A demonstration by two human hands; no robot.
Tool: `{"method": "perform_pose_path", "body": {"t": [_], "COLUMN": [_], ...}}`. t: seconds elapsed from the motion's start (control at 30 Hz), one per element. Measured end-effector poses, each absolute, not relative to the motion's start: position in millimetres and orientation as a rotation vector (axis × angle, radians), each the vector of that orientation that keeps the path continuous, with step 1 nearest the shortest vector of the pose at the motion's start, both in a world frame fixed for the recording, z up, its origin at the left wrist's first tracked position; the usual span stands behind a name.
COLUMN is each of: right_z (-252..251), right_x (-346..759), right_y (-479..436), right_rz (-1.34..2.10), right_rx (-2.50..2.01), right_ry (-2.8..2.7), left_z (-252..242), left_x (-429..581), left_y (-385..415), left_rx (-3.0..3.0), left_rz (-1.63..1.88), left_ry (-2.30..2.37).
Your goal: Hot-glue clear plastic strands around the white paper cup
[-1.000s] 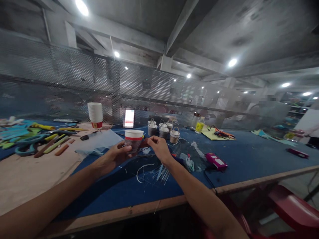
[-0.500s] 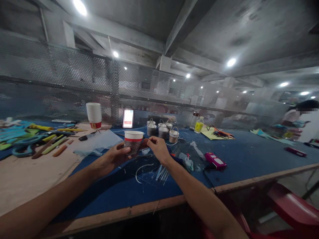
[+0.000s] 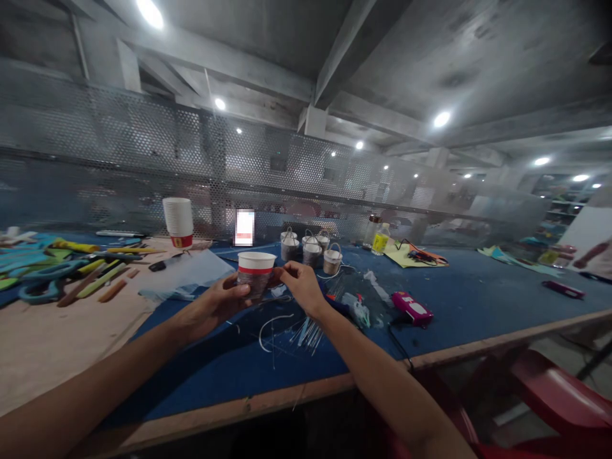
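Blue table (image 3: 478,290), red-banded paper cup (image 3: 256,269)

What the right hand (image 3: 299,287) pinches beside the paper cup (image 3: 256,268) is too small to tell.

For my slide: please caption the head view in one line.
Over a blue table, the left hand holds a cup, the right hand pinches its side; small cups behind.

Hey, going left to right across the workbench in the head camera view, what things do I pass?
Teal scissors → stack of white cups → left hand → red-banded paper cup → right hand → yellow-labelled bottle → pink gadget.
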State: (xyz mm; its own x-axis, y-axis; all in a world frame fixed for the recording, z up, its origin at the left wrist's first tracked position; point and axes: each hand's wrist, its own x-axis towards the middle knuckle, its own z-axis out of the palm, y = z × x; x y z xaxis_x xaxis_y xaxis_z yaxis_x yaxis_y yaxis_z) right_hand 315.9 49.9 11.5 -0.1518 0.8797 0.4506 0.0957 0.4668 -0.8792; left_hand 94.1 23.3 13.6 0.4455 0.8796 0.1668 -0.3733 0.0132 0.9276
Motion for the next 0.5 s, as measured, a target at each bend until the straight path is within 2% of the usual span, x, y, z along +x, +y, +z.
{"method": "perform_pose_path", "body": {"t": [0.5], "right_z": [8.1], "right_x": [311.9], "right_y": [52.6], "right_rz": [0.917], "right_rx": [-0.853], "right_ry": [-1.538], "left_z": [9.5], "left_x": [94.0], "left_y": [27.2], "left_rx": [1.101], "left_rz": [1.064], "left_ry": [0.498]}}
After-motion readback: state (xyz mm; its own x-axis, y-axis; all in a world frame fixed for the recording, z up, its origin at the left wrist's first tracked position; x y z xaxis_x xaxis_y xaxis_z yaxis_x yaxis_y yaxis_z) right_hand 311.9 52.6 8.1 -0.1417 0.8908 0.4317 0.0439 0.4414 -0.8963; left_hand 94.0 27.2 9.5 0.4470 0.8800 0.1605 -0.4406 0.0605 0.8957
